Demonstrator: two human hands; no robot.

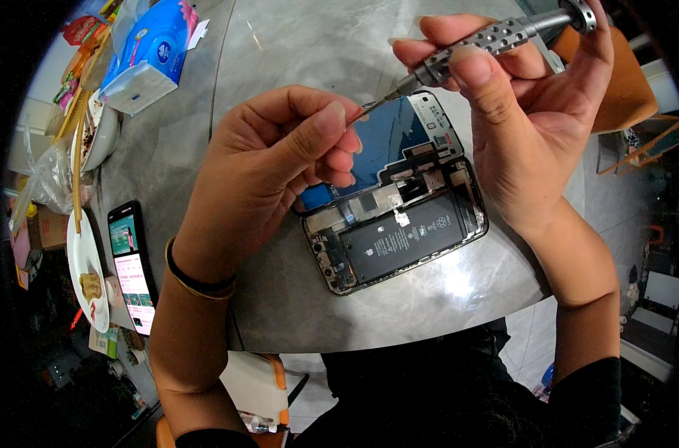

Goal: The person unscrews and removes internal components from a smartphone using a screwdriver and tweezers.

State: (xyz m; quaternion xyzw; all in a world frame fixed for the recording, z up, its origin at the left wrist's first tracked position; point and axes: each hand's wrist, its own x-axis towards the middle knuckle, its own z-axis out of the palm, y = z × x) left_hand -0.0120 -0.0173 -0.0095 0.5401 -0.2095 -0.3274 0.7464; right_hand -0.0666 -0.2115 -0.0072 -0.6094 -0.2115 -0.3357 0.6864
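Note:
My right hand (pixel 519 112) is closed round a grey metal precision screwdriver (pixel 478 45) with a dimpled handle, its shaft slanting down to the left. At the screwdriver's tip, my left hand (pixel 280 145) pinches with thumb and forefinger; whether a small part sits there too is too small to tell. Below both hands an opened smartphone (pixel 399 235) lies on the table, its black battery and inner boards bare. Its detached-looking screen panel (pixel 399 142) rests folded back on the far side, blue inner face up, partly hidden behind my left fingers.
The grey stone-look table (pixel 280 299) has a curved front edge. Along its left stand a lit phone (pixel 134 269), a white plate (pixel 82 254) with food scraps, a bowl (pixel 104 134) with chopsticks and a blue tissue pack (pixel 149 56). An orange chair (pixel 616 82) is at the right.

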